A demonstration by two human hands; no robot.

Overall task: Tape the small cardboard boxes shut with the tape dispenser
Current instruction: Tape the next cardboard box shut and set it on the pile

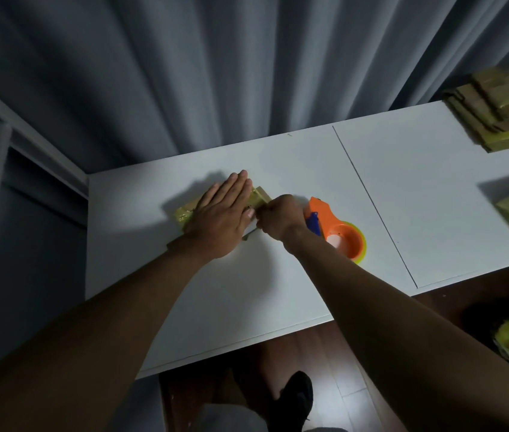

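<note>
Box: small cardboard box point(261, 194) is lying on the white table point(278, 291), mostly under your palm.
Left hand point(220, 218): fingers straight, pressing the box flat.
Right hand point(278, 218): fingers are curling at the box's right edge; what they're pinching, I cannot tell.
Dispenser: orange tape dispenser point(336, 233) is lying just beside your right wrist.
Tip: keep pressing while you're smoothing tape.

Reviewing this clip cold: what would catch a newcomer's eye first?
The bright orange tape dispenser lying on the white table, right of centre. Just left of it, the left hand presses flat on a small cardboard box while the right hand curls at the box's right end. Stacked boxes sit far right.
</note>
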